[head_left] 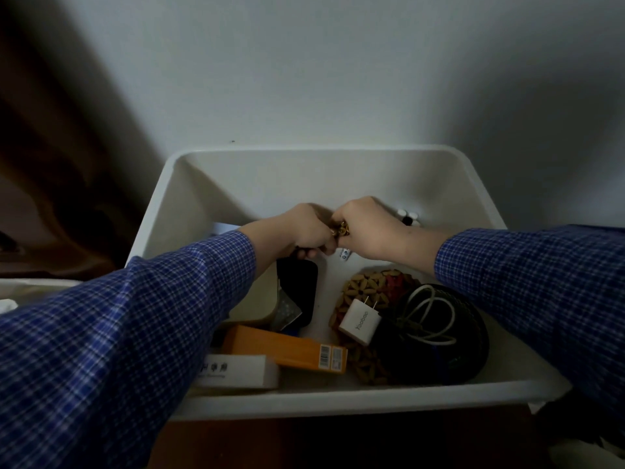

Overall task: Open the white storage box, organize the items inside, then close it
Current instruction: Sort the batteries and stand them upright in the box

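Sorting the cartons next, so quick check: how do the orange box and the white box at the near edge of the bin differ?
The orange rectangular cardboard box is the longer one and carries barcode labels on its end; the white rectangular cardboard box looks shorter and shows dark printed characters. The orange box lies angled across the bin; the white box sits nearer, along the front wall of the white plastic storage bin. Both lie flat, closed, touched by neither hand.

A plain pale grey-white wall [321,69] fills the space above and behind the hands. To their left hangs a dark brown shape [57,157], maybe a curtain. Below them is a reddish-brown wooden floor [263,441]. The light is dim.
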Demonstrator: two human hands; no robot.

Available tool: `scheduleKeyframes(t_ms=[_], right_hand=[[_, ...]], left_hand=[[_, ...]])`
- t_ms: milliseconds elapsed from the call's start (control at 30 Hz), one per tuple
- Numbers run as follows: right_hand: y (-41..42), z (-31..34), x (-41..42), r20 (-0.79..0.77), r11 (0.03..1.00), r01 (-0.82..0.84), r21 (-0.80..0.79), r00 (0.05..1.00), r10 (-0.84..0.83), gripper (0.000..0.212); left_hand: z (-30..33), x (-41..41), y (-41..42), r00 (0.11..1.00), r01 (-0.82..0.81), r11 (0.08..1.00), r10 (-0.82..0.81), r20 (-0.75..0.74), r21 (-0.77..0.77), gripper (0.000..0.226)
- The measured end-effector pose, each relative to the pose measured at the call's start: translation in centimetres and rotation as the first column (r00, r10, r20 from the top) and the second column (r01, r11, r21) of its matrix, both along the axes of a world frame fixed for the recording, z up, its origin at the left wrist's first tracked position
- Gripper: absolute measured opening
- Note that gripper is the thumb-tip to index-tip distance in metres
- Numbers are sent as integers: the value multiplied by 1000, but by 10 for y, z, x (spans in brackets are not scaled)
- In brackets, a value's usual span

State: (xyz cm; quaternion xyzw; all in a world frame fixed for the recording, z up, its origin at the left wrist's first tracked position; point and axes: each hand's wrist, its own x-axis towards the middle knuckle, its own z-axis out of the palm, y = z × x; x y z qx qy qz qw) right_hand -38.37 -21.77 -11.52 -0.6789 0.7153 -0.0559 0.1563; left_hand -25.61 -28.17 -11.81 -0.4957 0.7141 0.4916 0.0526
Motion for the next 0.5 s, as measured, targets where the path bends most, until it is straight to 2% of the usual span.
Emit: scheduleKeyframes(t_ms=[100, 233, 400, 500], right_hand=[[1, -2, -2, 13, 999, 28, -39, 1000, -28, 23], [1, -3, -5, 7, 996, 67, -62, 998, -66, 29], [-3, -4, -7, -43, 994, 104, 14, 994, -103, 20], [-5, -2, -8, -52, 989, 140, 47, 989, -138, 22]], left_hand=[[-1, 0, 1, 1000, -1, 1000, 0, -29, -22, 8], [-4, -1, 3, 997, -37, 998, 33, -74, -56, 18], [-7, -4, 4, 993, -8, 998, 1, -117, -64, 25], [-9, -4, 4, 992, -14, 997, 5, -124, -71, 20]])
